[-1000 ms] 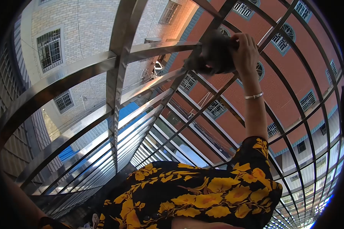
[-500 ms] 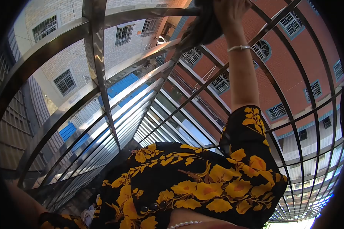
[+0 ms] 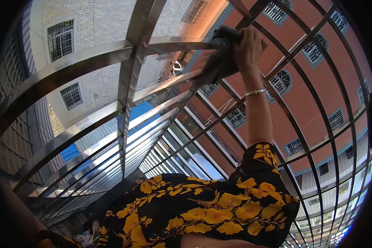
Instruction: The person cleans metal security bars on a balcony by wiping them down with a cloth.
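Observation:
My right hand (image 3: 249, 48) is raised in the upper middle of the head view, with its fingers closed on a dark grey cloth (image 3: 220, 60). The bunched cloth hangs against the metal bars (image 3: 173, 46) of a window cage, covering the corner where several bars meet. A thin bracelet circles my right wrist. At the lower left edge, part of my left arm (image 3: 18, 206) shows in shadow; the left hand itself is outside the picture.
Shiny metal bars (image 3: 62, 71) enclose the space on the left, front and right. Beyond them stand a pale brick building (image 3: 103, 25) and a red brick building (image 3: 301, 99) with barred windows. A small crumpled whitish thing (image 3: 85, 239) is low on the left.
My right hand and the cloth now appear lower in the view, fully visible. The bars and buildings have shifted too, so the camera has tilted.

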